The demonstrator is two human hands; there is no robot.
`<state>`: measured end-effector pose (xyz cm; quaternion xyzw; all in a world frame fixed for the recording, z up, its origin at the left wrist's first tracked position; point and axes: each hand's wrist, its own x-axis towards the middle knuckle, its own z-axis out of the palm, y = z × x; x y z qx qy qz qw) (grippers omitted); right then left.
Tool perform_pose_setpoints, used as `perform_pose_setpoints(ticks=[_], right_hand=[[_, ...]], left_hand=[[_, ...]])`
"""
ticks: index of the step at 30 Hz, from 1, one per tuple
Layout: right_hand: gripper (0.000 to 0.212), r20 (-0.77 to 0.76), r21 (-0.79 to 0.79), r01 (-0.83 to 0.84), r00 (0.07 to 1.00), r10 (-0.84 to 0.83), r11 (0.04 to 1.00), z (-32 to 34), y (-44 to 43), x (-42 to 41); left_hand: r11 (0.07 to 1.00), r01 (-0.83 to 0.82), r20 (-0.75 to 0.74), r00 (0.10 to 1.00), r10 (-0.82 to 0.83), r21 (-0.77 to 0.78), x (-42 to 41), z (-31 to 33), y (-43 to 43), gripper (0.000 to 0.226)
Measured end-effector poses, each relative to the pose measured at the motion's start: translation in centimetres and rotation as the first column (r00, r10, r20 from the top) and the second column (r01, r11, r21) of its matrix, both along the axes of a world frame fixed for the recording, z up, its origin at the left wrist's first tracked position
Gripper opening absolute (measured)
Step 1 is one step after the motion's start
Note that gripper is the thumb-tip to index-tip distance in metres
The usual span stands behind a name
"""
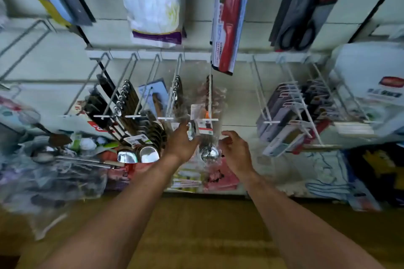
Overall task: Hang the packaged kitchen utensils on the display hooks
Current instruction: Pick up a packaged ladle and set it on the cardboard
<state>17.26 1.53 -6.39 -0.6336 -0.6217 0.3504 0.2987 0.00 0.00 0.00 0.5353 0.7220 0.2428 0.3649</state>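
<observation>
Clear-plastic pkg w/ round steel ladle [209, 152], hung on white wire hook [210, 98], is held by left hand [181, 144]; right hand [235, 151] curled beside it, grip can't be told (blur).

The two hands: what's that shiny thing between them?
In the head view, a metal ladle in clear packaging lies between the left hand and right hand.

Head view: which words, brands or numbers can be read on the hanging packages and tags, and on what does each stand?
Nothing reads clearly.
White bag: large Chinese characters, too blurred to quote.
Long red package: small print, unreadable.
Tag on the ladle packet: blurred.
</observation>
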Motion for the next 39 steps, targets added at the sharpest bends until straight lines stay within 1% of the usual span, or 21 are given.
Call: perform_pose_setpoints(ticks=[1,3,4,5,7,9,12,14,15,18,19,20,23,24,25,27,29,32,35,37,39], right_hand=[[0.027,-0.054,-0.003,0.032,0.998,-0.032,0.999,-1.2,0.6,-0.3],[0.033,-0.053,-0.048,0.039,0.998,-0.042,0.998,-2.4,1.8,-1.0],[0.036,-0.044,-0.113,0.044,0.998,-0.049,0.993,-2.3,2.1,-1.3],[0.038,-0.061,-0.143,0.041,0.997,-0.05,0.989,-3.0,2.7,-1.5],[0.038,-0.057,-0.207,0.031,0.997,-0.043,0.978,-3.6,3.1,-1.7],[0.033,-0.049,-0.269,0.016,0.998,-0.03,0.963,-4.4,3.3,-1.8],[0.029,-0.098,-0.29,0.008,0.995,-0.037,0.957,-5.4,3.2,-2.6],[0.042,-0.107,-0.29,0.015,0.993,-0.048,0.957,-7.0,3.6,-2.8],[0.042,-0.096,-0.296,0.014,0.994,-0.044,0.955,-7.4,3.6,-2.9],[0.021,-0.03,-0.28,-0.028,0.999,0.021,0.96,-7.3,2.7,-3.2],[0.022,0.012,-0.276,-0.055,0.998,0.06,0.96,-7.3,2.3,-3.1],[0.026,0.029,-0.271,-0.069,0.996,0.08,0.96,-7.5,2.0,-3.0],[0.044,0.015,-0.298,-0.055,0.998,0.062,0.953,-7.9,1.2,-2.5],[0.045,0.018,-0.296,-0.054,0.998,0.062,0.954,-8.1,1.1,-2.3],[0.044,0.0,-0.298,-0.059,0.998,0.062,0.953,-8.0,0.9,-2.2],[0.036,-0.096,-0.3,-0.068,0.995,0.041,0.952,-8.1,0.7,-1.9],[0.026,-0.142,-0.278,-0.062,0.99,0.022,0.959,-8.0,0.1,-1.6],[0.021,-0.181,-0.231,-0.032,0.983,-0.011,0.973,-8.2,-1.2,-0.9],[0.017,-0.259,-0.268,-0.037,0.965,-0.035,0.963,-8.0,-2.7,-1.1],[0.017,-0.28,-0.301,-0.056,0.959,-0.032,0.952,-8.2,-3.4,-1.7],[0.012,-0.331,-0.343,-0.133,0.944,0.013,0.93,-8.2,-4.0,-3.0]], left_hand=[[0.999,-0.041,0.055,0.998,0.04,0.028,0.2,-0.7,0.5,0.07],[0.992,-0.114,0.157,0.982,0.105,0.047,0.5,-1.8,1.3,0.063],[0.989,-0.144,0.199,0.971,0.132,0.046,0.7,-2.3,1.8,0.06],[0.986,-0.159,0.236,0.961,0.145,0.044,0.8,-2.8,2.2,0.057],[0.986,-0.162,0.307,0.941,0.145,0.03,1.0,-3.6,2.9,0.054],[0.987,-0.161,0.379,0.914,0.141,0.02,1.2,-4.2,3.3,0.048],[0.983,-0.178,0.359,0.921,0.15,0.046,1.0,-5.3,3.6,0.032],[0.986,-0.152,0.33,0.936,0.12,0.074,0.9,-5.5,3.5,0.023],[0.987,-0.137,0.323,0.941,0.101,0.09,0.8,-5.5,3.5,0.021],[0.985,-0.118,0.334,0.94,0.071,0.123,0.8,-5.2,3.6,0.019],[0.985,-0.112,0.345,0.937,0.062,0.128,0.8,-5.0,3.6,0.018],[0.986,-0.107,0.355,0.933,0.055,0.128,0.7,-4.9,3.7,0.017],[0.991,-0.078,0.41,0.912,0.027,0.107,0.6,-4.8,3.5,0.016],[0.992,-0.081,0.441,0.897,0.029,0.098,0.6,-4.7,3.3,0.017],[0.992,-0.088,0.472,0.881,0.037,0.086,0.7,-4.7,3.0,0.018],[0.992,-0.106,0.528,0.848,0.051,0.073,1.0,-4.7,2.3,0.019],[0.993,-0.087,0.541,0.841,0.028,0.084,1.0,-4.7,1.5,0.019],[0.995,0.044,0.481,0.873,-0.084,0.094,0.6,-4.6,-0.1,0.024],[0.989,0.124,0.492,0.858,-0.148,0.08,0.0,-4.0,-2.1,0.027],[0.992,0.104,0.506,0.853,-0.129,0.078,-0.8,-3.7,-3.1,0.023],[0.997,0.045,0.513,0.856,-0.068,0.058,-2.1,-3.2,-3.9,0.015]])
